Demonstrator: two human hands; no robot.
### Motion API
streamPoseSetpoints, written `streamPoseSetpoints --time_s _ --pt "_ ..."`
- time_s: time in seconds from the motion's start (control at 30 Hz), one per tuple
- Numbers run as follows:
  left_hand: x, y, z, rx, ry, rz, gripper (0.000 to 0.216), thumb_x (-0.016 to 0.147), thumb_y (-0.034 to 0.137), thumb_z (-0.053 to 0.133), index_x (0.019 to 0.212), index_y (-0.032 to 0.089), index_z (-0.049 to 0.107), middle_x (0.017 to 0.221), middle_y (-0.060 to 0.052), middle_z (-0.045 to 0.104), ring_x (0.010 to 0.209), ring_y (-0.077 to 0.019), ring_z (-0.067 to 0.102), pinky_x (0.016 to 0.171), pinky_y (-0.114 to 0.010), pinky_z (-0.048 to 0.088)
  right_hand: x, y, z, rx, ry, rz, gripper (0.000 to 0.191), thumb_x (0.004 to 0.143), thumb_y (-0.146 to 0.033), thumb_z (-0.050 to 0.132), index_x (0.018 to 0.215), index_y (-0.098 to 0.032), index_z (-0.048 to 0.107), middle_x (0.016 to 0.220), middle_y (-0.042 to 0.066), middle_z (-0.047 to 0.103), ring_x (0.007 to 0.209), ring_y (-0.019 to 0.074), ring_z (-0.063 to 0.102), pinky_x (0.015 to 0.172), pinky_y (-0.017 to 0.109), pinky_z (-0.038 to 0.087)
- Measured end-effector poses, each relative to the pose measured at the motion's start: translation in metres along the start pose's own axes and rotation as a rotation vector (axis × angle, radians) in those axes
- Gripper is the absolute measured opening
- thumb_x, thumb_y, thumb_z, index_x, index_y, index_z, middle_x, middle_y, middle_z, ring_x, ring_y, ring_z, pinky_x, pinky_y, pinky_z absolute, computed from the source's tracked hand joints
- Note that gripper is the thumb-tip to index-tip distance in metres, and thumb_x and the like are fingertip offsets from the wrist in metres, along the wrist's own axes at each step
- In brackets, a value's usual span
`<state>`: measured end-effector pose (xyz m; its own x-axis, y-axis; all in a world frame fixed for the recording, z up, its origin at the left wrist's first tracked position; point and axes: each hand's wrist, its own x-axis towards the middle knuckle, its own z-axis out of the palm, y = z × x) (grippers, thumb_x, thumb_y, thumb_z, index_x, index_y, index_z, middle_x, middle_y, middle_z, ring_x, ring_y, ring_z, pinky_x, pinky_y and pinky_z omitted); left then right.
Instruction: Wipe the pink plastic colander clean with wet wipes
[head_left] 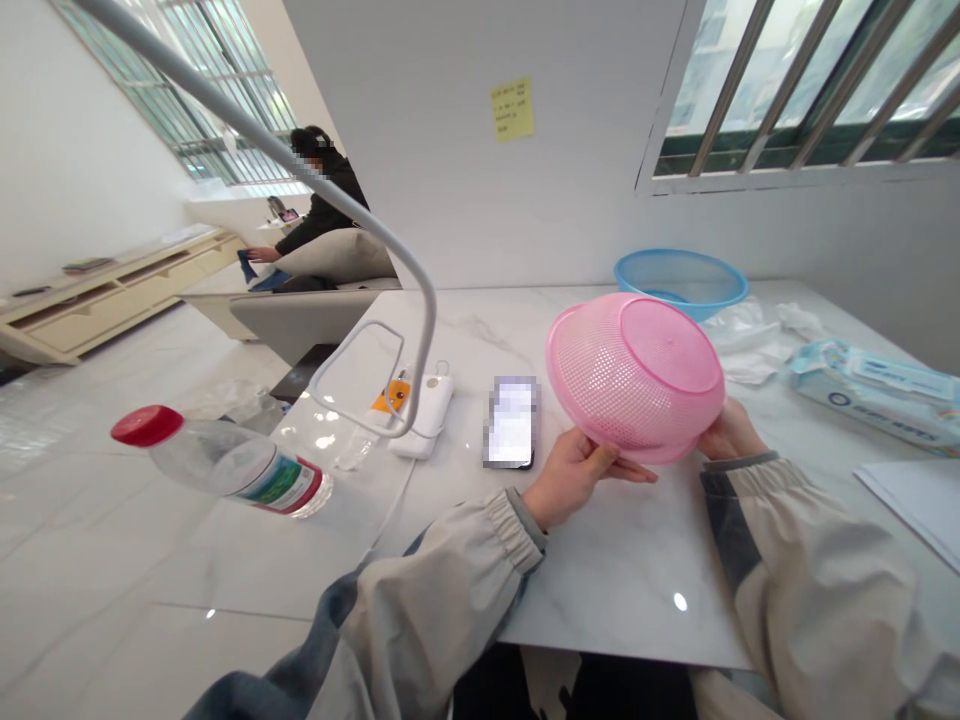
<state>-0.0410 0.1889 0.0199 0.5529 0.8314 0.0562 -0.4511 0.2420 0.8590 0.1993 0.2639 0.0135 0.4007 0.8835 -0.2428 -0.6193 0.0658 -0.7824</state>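
Both my hands hold a pink plastic colander (636, 372) tilted above the white marble table (615, 570), its base turned toward me. My left hand (574, 478) grips the lower rim, thumb on the outside. My right hand (726, 432) holds the right side of the rim, its fingers mostly hidden behind the colander. A phone (511, 422) lies flat on the table just left of my left hand.
A blue basin (679, 280) stands behind the colander. Crumpled plastic (750, 335), a wet-wipes pack (877, 385) and paper (919, 505) lie right. A water bottle (232, 465), white charger (427, 412) and lamp arm (337, 200) are left. Another person (322, 215) sits far back.
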Motion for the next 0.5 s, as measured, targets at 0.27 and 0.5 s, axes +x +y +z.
streamPoseSetpoints --time_s 0.27,0.5 --pt "0.007 -0.002 -0.007 -0.047 0.063 0.092 0.069 0.085 0.081 0.071 0.102 0.016 0.058 0.068 -0.006 0.074 0.058 -0.0175 0.071 0.056 -0.027 0.052 -0.024 -0.015 0.016 -0.137 -0.136 0.011 0.024 0.067 -0.024 0.080 0.086 -0.037 0.074 0.104 -0.001 0.083 0.131 0.0322 0.066 0.102 0.049 0.061" --pt "0.006 0.000 -0.004 -0.117 0.100 0.077 0.069 0.084 0.082 0.071 0.098 0.017 0.057 0.075 -0.009 0.077 0.060 -0.0163 0.069 0.058 -0.027 0.050 -0.022 -0.020 0.020 -0.006 -0.138 -0.032 0.022 0.084 -0.018 0.064 0.099 -0.029 0.075 0.109 0.003 0.081 0.118 0.0254 0.072 0.095 0.041 0.063"
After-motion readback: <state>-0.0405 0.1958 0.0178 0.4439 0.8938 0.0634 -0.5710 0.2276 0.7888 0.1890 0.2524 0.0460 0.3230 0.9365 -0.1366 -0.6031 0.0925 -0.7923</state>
